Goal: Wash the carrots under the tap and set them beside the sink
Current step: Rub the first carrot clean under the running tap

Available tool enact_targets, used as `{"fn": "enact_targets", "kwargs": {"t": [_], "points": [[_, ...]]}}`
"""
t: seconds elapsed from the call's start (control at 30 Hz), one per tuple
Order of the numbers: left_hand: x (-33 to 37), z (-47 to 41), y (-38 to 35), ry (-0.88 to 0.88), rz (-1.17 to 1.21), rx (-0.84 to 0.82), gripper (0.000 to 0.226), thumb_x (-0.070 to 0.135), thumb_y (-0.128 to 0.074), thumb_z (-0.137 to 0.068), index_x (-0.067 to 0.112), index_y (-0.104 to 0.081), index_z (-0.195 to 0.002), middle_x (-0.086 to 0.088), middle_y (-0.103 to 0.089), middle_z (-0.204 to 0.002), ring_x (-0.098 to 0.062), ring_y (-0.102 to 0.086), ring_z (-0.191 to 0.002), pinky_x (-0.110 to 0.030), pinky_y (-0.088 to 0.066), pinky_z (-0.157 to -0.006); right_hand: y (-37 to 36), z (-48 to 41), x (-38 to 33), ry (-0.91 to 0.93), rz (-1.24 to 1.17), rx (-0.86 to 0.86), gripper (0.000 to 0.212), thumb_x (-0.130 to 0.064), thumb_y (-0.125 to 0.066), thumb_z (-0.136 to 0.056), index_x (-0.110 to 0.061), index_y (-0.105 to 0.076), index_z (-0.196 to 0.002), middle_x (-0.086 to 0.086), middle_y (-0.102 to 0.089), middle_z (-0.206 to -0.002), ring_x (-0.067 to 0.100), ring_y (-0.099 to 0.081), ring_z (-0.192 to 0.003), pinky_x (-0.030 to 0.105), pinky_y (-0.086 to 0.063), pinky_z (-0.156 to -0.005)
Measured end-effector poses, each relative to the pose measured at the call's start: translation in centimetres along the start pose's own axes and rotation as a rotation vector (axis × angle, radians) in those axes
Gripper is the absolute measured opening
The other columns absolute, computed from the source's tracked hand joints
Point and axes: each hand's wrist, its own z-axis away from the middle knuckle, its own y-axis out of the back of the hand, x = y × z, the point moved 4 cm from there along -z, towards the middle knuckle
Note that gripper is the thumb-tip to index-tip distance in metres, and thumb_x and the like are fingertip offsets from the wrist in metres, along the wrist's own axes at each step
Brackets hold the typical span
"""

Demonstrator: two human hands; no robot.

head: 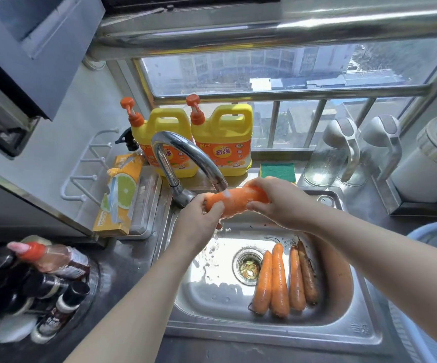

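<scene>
Grip of left hand [199,214] and right hand [277,203] around carrot [235,203] under tap [186,150], above steel sink [212,297] (window [290,66] behind).

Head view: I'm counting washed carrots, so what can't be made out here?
All head view.
- The held carrot: both ends hidden in the grip of the left hand and right hand.
- Sink, right wall: covered by the right forearm.
- Drain scraps: too small to identify.
- Counter right of the sink: cut off by the frame edge.

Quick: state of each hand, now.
Left hand: closed, holding one end of the carrot under the tap.
Right hand: closed, holding the carrot's other end.
</scene>
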Motion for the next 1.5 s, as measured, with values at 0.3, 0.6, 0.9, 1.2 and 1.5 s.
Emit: {"fn": "enact_targets", "kwargs": {"t": [0.3,0.6,0.9,1.2,1.5], "points": [[-1.1,0.4,-0.3,-0.018,0.025,-0.064,0.034,0.037,-0.067,-0.093,0.031,-0.057,-0.125,0.005,-0.068,-0.103,-0.014,-0.07,-0.087,-0.039,-0.059,-0.082,-0.1,0.0,0.2,0.002,-0.011,-0.01,0.038,-0.043,-0.065,-0.094,-0.028,-0.058,-0.128,-0.002,-0.063,-0.111,0.02,-0.059,-0.102,0.046,-0.047,-0.094],[-0.9,0.6,-1.0,0.036,0.415,-0.029,0.02,0.029,-0.064,-0.097,0.027,-0.06,-0.117,-0.01,-0.064,-0.107,-0.013,-0.068,-0.069,-0.032,-0.058,-0.073,0.1,0.5,-0.6,0.038,0.001,0.014,0.038,-0.041,-0.061,-0.096,-0.026,-0.056,-0.131,0.0,-0.06,-0.113,0.02,-0.057,-0.101,0.038,-0.047,-0.089],[-0.4,-0.2,-4.0,0.247,0.55,0.13,0.02,0.039,-0.052,-0.102,0.025,-0.057,-0.115,-0.008,-0.059,-0.094,-0.016,-0.051,-0.066,-0.026,-0.043,-0.056,-0.4,1.4,-0.2,0.006,0.001,0.026,0.039,-0.043,-0.06,-0.097,-0.026,-0.054,-0.131,0.002,-0.059,-0.112,0.022,-0.056,-0.102,0.037,-0.045,-0.088],[-1.2,0.8,-3.3,0.11,0.394,-0.076,0.043,0.026,-0.047,-0.106,0.028,-0.037,-0.148,-0.003,-0.059,-0.105,-0.012,-0.059,-0.077,-0.042,-0.054,-0.091,-0.8,1.9,0.9,-0.018,-0.125,0.009,0.032,-0.037,-0.064,-0.097,-0.024,-0.058,-0.125,-0.004,-0.063,-0.103,0.016,-0.059,-0.093,0.03,-0.04,-0.075],[-0.6,0.9,-3.3,0.074,0.259,0.08,0.047,0.055,-0.044,-0.097,0.032,-0.043,-0.137,0.001,-0.065,-0.103,-0.02,-0.063,-0.084,-0.049,-0.054,-0.086,-0.9,2.4,-0.1,0.022,-0.073,0.07,0.036,-0.039,-0.061,-0.098,-0.023,-0.056,-0.13,-0.002,-0.065,-0.11,0.018,-0.059,-0.097,0.036,-0.048,-0.084]]}}
